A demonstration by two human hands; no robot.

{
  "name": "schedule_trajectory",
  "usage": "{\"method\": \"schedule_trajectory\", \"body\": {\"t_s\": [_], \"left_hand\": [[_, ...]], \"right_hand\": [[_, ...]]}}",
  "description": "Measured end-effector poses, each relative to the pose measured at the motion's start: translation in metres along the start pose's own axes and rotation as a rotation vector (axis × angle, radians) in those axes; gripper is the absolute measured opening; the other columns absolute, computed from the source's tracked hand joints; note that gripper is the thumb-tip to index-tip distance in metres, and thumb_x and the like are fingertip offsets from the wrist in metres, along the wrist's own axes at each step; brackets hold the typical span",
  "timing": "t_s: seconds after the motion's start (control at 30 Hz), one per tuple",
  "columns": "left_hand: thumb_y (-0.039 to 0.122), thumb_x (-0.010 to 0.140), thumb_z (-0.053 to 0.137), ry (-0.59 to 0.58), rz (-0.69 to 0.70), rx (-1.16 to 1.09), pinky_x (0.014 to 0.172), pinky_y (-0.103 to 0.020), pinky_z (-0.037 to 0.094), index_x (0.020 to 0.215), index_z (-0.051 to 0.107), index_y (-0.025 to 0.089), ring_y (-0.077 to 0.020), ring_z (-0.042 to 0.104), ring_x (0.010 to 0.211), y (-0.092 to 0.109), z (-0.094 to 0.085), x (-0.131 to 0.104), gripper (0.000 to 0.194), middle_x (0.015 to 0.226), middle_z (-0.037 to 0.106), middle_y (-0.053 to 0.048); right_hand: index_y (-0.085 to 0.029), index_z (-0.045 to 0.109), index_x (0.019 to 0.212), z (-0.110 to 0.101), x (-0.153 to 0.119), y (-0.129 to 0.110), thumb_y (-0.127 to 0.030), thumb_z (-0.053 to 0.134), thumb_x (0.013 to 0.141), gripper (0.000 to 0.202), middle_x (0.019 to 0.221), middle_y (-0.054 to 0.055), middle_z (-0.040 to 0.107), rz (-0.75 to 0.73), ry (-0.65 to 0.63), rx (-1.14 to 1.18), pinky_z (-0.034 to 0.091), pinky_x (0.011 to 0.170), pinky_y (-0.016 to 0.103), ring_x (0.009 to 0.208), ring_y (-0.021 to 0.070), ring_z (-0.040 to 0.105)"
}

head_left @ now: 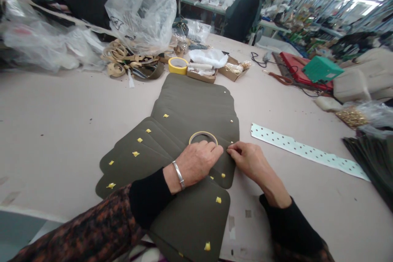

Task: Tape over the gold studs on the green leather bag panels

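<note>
Dark olive fabric panels [196, 106] with rounded corners lie fanned out and overlapping in front of me. Small yellow tape pieces [136, 154] stick to several of them, and a few tiny metal bits show along the right edge. My left hand [196, 159], with a silver bangle at the wrist, is closed around the near side of a thin yellow roll of tape [202, 133] above the panels. At the panels' right edge, my right hand [248, 157] pinches thumb and forefinger together; whatever is between the fingertips is too small to make out.
A pale strip with dark dots [307, 149] lies to the right, near stacked dark fabric [368, 163]. Behind the panels are a wider yellow tape roll [178, 65], small cardboard boxes [235, 68], coiled straps [119, 57] and plastic bags [144, 12]. A person sits farther back.
</note>
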State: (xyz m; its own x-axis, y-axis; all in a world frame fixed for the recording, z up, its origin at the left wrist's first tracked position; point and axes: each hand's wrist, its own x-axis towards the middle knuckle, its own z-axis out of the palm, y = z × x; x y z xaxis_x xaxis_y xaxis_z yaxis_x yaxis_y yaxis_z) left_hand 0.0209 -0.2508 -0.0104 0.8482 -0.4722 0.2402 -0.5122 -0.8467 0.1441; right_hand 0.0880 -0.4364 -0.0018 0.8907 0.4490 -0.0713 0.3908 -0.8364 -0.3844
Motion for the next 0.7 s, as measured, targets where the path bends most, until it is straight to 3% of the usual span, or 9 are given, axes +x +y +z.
{"method": "schedule_trajectory", "body": {"t_s": [0.1,0.17,0.3,0.4,0.47,0.57,0.7], "left_hand": [[0.014,0.094,0.040,0.035,0.011,-0.066,0.066,-0.030,0.049,0.095,0.053,0.018,-0.0193,0.056,0.076,-0.003,-0.004,-0.002,0.014,0.084,0.059,-0.002],[0.017,0.095,0.039,0.092,0.004,-0.164,0.068,-0.029,0.051,0.100,0.054,0.019,-0.0178,0.060,0.079,-0.004,-0.006,-0.003,0.016,0.086,0.062,-0.002],[0.021,0.098,0.039,0.236,0.020,-0.392,0.085,-0.027,0.053,0.116,0.051,0.019,-0.0147,0.065,0.095,-0.002,-0.010,-0.004,0.023,0.102,0.067,-0.003],[0.022,0.097,0.042,0.264,0.028,-0.423,0.093,-0.028,0.052,0.138,0.036,0.020,-0.0145,0.062,0.108,0.001,-0.011,-0.005,0.041,0.120,0.064,-0.005],[0.022,0.097,0.044,0.262,0.018,-0.403,0.093,-0.028,0.052,0.142,0.028,0.019,-0.0150,0.061,0.110,0.002,-0.011,-0.006,0.048,0.127,0.060,-0.007],[0.022,0.097,0.044,0.260,0.013,-0.372,0.092,-0.028,0.053,0.141,0.029,0.015,-0.0158,0.063,0.109,0.003,-0.009,-0.007,0.047,0.126,0.061,-0.009],[0.021,0.097,0.042,0.214,-0.007,-0.362,0.079,-0.026,0.054,0.127,0.042,0.016,-0.0159,0.066,0.096,0.006,-0.016,-0.004,0.030,0.108,0.067,-0.005]], "right_hand": [[-0.021,0.069,0.070,-0.004,-0.010,-0.003,-0.020,0.056,0.081,0.018,0.069,0.002,0.071,-0.035,-0.135,0.025,0.043,0.058,0.028,0.064,0.0174,0.064],[-0.020,0.069,0.071,-0.004,-0.016,-0.004,-0.020,0.056,0.081,0.016,0.069,0.003,0.070,-0.068,-0.122,0.033,0.043,0.058,0.029,0.064,0.0181,0.064],[-0.020,0.069,0.093,-0.001,-0.026,-0.007,-0.023,0.054,0.086,0.016,0.087,0.005,0.072,-0.145,0.159,0.292,0.049,0.066,0.029,0.073,0.0166,0.065],[-0.020,0.065,0.102,-0.003,-0.033,-0.016,-0.023,0.054,0.089,0.017,0.092,0.004,0.070,-0.288,0.300,0.430,0.051,0.069,0.028,0.076,0.0147,0.064],[-0.019,0.064,0.101,-0.004,-0.036,-0.022,-0.019,0.055,0.088,0.016,0.094,0.005,0.069,-0.397,0.332,0.387,0.051,0.073,0.029,0.082,0.0150,0.064],[-0.018,0.063,0.096,-0.002,-0.036,-0.026,-0.013,0.052,0.088,0.014,0.090,0.006,0.069,-0.492,0.363,0.289,0.051,0.075,0.028,0.084,0.0147,0.064],[-0.019,0.062,0.086,0.000,-0.035,-0.023,-0.012,0.051,0.086,0.013,0.078,0.002,0.068,-0.528,0.462,0.152,0.050,0.066,0.025,0.071,0.0129,0.063]]}}
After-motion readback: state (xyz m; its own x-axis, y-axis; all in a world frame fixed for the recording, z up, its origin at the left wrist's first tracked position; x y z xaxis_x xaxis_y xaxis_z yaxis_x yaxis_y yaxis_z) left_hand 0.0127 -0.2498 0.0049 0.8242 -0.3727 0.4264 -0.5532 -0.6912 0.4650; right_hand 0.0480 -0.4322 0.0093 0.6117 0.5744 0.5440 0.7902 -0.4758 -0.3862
